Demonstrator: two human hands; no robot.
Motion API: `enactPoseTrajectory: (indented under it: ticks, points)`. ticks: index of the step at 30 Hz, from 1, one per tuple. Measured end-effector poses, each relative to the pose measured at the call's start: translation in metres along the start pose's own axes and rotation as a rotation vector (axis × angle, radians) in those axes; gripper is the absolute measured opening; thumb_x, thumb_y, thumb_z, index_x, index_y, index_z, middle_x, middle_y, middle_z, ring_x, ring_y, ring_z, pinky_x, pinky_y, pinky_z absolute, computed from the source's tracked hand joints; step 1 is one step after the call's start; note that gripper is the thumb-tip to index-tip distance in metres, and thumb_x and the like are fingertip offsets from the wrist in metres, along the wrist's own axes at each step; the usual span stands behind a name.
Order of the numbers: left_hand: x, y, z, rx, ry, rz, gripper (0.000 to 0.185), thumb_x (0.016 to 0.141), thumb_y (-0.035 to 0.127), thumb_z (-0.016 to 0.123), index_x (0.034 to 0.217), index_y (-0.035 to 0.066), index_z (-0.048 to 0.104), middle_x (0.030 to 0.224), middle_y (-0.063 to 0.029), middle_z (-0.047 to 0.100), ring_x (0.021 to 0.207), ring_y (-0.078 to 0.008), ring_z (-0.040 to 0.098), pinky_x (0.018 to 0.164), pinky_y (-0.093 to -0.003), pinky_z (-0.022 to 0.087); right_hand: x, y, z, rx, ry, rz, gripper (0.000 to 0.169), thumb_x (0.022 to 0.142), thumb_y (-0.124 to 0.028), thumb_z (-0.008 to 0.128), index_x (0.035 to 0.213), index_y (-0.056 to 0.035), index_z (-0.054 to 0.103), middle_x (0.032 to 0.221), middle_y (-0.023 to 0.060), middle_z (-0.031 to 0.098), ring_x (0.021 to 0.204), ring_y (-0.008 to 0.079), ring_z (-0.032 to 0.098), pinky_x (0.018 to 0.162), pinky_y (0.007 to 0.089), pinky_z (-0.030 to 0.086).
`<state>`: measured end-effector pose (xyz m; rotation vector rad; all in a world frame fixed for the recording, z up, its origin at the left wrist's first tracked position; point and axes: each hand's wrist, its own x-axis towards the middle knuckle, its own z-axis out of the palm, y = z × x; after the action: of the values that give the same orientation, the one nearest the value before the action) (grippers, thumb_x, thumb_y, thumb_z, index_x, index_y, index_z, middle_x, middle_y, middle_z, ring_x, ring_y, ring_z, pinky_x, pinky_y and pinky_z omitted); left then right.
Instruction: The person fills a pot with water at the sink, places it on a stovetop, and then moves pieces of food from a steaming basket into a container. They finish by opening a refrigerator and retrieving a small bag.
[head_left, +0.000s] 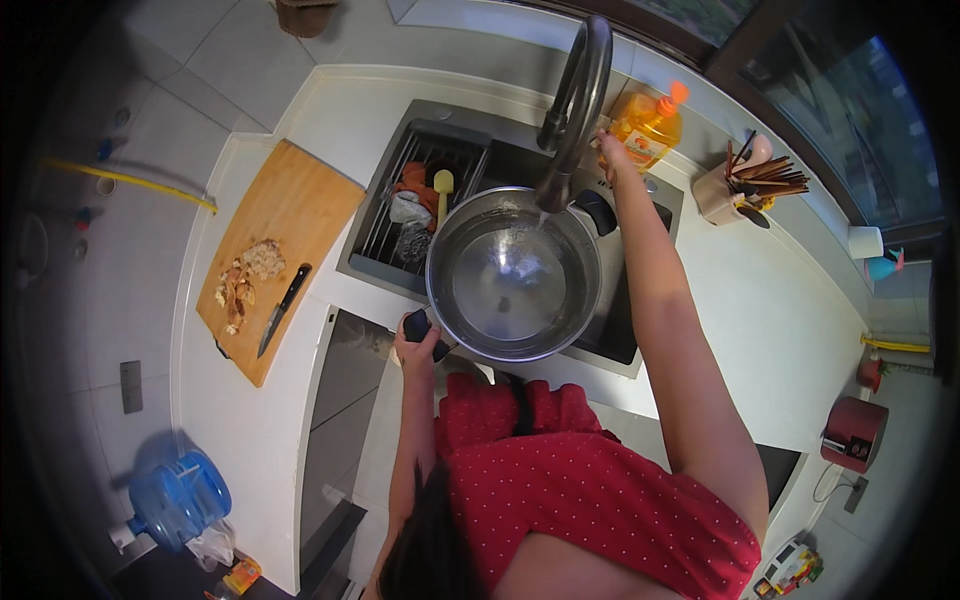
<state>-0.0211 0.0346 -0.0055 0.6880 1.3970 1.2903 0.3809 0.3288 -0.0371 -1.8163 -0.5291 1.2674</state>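
Note:
A large stainless steel pot (510, 277) with water in it is over the kitchen sink (619, 322). Water runs into it from the curved metal faucet (589, 90). My left hand (420, 341) grips the pot's black side handle (416, 326) at the lower left. Stretched out past the opposite handle (596, 212), my right hand (613, 156) is at the base of the faucet, beside an orange dish soap pump bottle (649, 131). Its fingers are partly hidden, so whether they hold the faucet's lever cannot be told.
Left of the sink, a wooden cutting board (300, 184) holds a kitchen knife (285, 307) and chopped food (262, 259). A drying rack (375, 225) with cloths and a yellow-headed utensil (443, 184) spans the sink's left side. A chopstick holder (716, 195) stands at right.

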Motion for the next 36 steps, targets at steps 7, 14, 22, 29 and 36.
enactPoseTrajectory:
  ticks: [7, 14, 22, 29, 36]
  points:
    - [0.002, -0.004, -0.002, -0.005, -0.009, 0.012, 0.023, 0.069, 0.003, 0.067, 0.087, 0.005, 0.053, 0.076, -0.0001, 0.053, 0.067, -0.0084, 0.051, 0.063, -0.0238, 0.045, 0.040, 0.002, 0.003, 0.111, -0.015, -0.060, 0.048, 0.089, -0.039, 0.050, 0.128, -0.0105, 0.047, 0.131, 0.0120, 0.047, 0.126, 0.0268, 0.038, 0.100, 0.0467, 0.031]
    - [0.004, -0.008, -0.005, 0.045, -0.031, 0.007, 0.026, 0.070, 0.002, 0.067, 0.094, 0.005, 0.056, 0.080, -0.0003, 0.053, 0.069, -0.0094, 0.053, 0.064, -0.0236, 0.045, 0.076, 0.010, 0.006, -0.155, -0.127, -0.394, 0.080, 0.086, -0.048, 0.052, 0.143, -0.0015, 0.021, 0.143, 0.0232, 0.031, 0.132, 0.0326, 0.032, 0.107, 0.0353, 0.026]
    - [0.012, -0.004, -0.003, 0.103, -0.071, 0.043, 0.028, 0.069, 0.006, 0.067, 0.094, 0.002, 0.056, 0.079, -0.0016, 0.054, 0.069, -0.0100, 0.052, 0.063, -0.0257, 0.046, -0.121, 0.023, -0.059, -0.651, -0.302, -0.139, 0.064, 0.090, -0.056, 0.045, 0.125, -0.0022, 0.050, 0.106, 0.0169, 0.061, 0.089, 0.0225, 0.062, 0.073, 0.0310, 0.051]
    - [0.016, -0.004, -0.004, 0.080, -0.052, 0.019, 0.032, 0.068, 0.004, 0.067, 0.099, 0.003, 0.058, 0.081, -0.0006, 0.055, 0.070, -0.0104, 0.052, 0.063, -0.0252, 0.045, -0.172, 0.068, -0.049, -0.089, -0.127, -0.279, 0.028, 0.090, -0.034, 0.056, 0.085, -0.0065, 0.060, 0.057, 0.0017, 0.055, 0.035, 0.0094, 0.045, 0.035, 0.0217, 0.033]
    - [0.020, 0.030, 0.002, 0.108, -0.101, -0.076, 0.022, 0.070, 0.006, 0.063, 0.092, 0.005, 0.061, 0.068, 0.0006, 0.057, 0.051, -0.0086, 0.052, 0.038, -0.0239, 0.038, -0.220, 0.090, -0.064, 0.059, 0.133, -0.261, 0.031, 0.085, -0.031, 0.064, 0.074, -0.0023, 0.059, 0.052, 0.0010, 0.049, 0.034, 0.0091, 0.040, 0.033, 0.0247, 0.030]
